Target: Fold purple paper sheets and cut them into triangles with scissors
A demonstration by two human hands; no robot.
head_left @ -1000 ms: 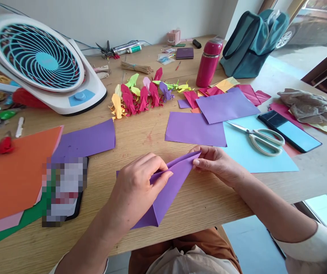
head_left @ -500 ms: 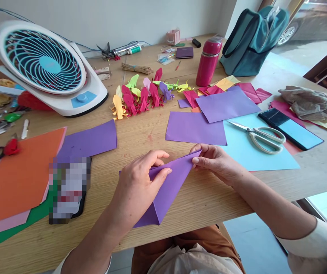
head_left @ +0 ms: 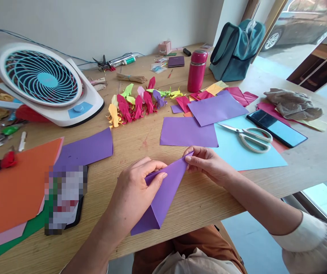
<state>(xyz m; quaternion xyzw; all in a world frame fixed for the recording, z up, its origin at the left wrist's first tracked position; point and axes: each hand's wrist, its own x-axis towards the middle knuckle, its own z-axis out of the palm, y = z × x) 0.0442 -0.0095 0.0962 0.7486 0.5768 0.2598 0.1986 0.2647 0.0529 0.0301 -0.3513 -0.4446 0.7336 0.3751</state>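
Note:
Between my hands is a folded sheet of purple paper (head_left: 167, 188), held at a slant over the table's front edge. My left hand (head_left: 140, 186) pinches its upper folded edge between thumb and fingers. At the paper's pointed right corner, my right hand (head_left: 206, 161) grips with thumb and fingertips. The paper's lower part opens out in a flap near the table edge. Just beyond my hands lies a flat purple sheet (head_left: 189, 132), with another purple sheet (head_left: 217, 108) behind it. White-handled scissors (head_left: 254, 140) rest on a light blue sheet (head_left: 249, 161) to the right.
A white fan (head_left: 49, 83) stands at the back left. Several folded paper figures (head_left: 137, 106) sit mid-table near a pink bottle (head_left: 196, 72). Orange paper (head_left: 20, 186) and a phone (head_left: 66, 201) lie left; another phone (head_left: 277, 127) and a teal bag (head_left: 234, 53) are right.
The view has shifted slightly, so the scene sits further left and a little lower. Both hands keep their hold on the purple paper, and the left fingers have closed more along its edge.

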